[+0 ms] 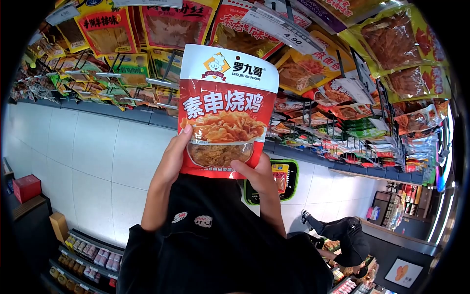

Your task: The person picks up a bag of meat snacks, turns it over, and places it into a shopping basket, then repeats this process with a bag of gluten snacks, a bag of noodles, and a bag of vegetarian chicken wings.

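A red and white snack bag (225, 117) with Chinese lettering and a food picture is held up in front of my chest, its printed face toward the camera. My left hand (175, 152) grips its lower left edge, thumb on the front. At the lower right corner, my right hand (257, 174) pinches the bag with its thumb on the front. The other fingers of both hands are hidden behind the bag. Behind my right hand, a black basket with a green rim (293, 183) stands on the floor, with a red and yellow packet (280, 177) in it.
Hanging snack packets (245, 29) line the racks ahead, with price tags (284, 32) sticking out. Another person (350, 240) in dark clothes is at the lower right, beside shelves. Shelves of jars (93, 257) and a red box (27, 188) are at the lower left.
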Demonstrator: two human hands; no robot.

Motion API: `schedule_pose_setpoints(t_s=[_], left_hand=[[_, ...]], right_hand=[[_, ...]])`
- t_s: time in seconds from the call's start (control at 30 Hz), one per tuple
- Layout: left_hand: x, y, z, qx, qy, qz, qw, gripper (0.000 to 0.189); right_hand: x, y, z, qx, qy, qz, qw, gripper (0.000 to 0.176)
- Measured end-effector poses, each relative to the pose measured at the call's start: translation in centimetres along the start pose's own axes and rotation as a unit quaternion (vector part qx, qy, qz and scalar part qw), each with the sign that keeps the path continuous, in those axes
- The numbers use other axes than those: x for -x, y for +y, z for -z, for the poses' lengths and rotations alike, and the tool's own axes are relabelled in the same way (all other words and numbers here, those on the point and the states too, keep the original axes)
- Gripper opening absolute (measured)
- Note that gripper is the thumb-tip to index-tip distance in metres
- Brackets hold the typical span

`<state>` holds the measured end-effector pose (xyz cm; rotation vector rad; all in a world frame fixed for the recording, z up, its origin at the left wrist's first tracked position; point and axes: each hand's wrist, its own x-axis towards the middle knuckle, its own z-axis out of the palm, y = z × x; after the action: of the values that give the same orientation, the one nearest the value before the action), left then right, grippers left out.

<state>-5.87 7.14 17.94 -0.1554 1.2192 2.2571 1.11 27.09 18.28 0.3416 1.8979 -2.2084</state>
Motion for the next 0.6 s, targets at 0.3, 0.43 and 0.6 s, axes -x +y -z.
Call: schedule_pose_setpoints(t_s=[0.3,0.43,0.6], left_hand=[[0.14,-0.54,-0.26,-0.015,0.017,-0.016,1.0,0.053],[0.16,-0.59,-0.36,-0.019,0.024,-0.022,0.999,0.053],[0.17,-0.4,-0.66,-0.016,0.028,-0.01,0.999,0.053]], right_hand=[[0.05,0.17,0.13,0.002,0.007,0.01,1.0,0.039],[0.09,0.21,0.07,-0.003,0.01,-0.003,1.0,0.04],[0.15,0.32,0.18,-0.008,0.01,-0.006,1.0,0.041]])
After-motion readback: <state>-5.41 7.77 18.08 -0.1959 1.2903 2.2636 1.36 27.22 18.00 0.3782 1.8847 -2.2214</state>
